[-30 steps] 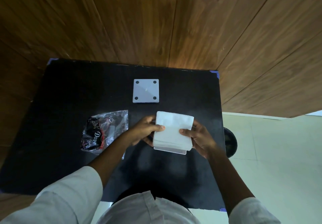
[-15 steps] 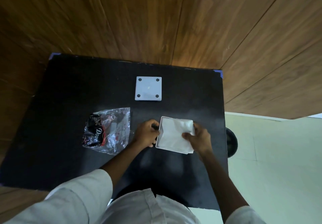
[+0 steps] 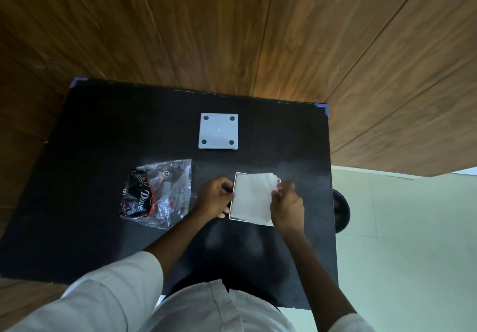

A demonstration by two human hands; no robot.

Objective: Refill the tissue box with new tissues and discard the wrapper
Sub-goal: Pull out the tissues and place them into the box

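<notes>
A white stack of tissues (image 3: 252, 197) lies inside the square white tissue box (image 3: 231, 217), near the front right of the black table. My left hand (image 3: 215, 197) grips the box's left wall. My right hand (image 3: 287, 204) rests on the right side of the stack, fingers pinching its edge. The box's white lid (image 3: 218, 131), with a dark dot in each corner, lies flat farther back. The clear and black plastic wrapper (image 3: 157, 193) lies crumpled to the left of my left hand.
The black table (image 3: 90, 135) stands against a wooden wall. A dark round object (image 3: 341, 209) sits on the pale floor just past the table's right edge.
The tissue stack has gone down from above the box into it. My left hand shifted from the stack to the box's left wall; my right hand stays on the tissues.
</notes>
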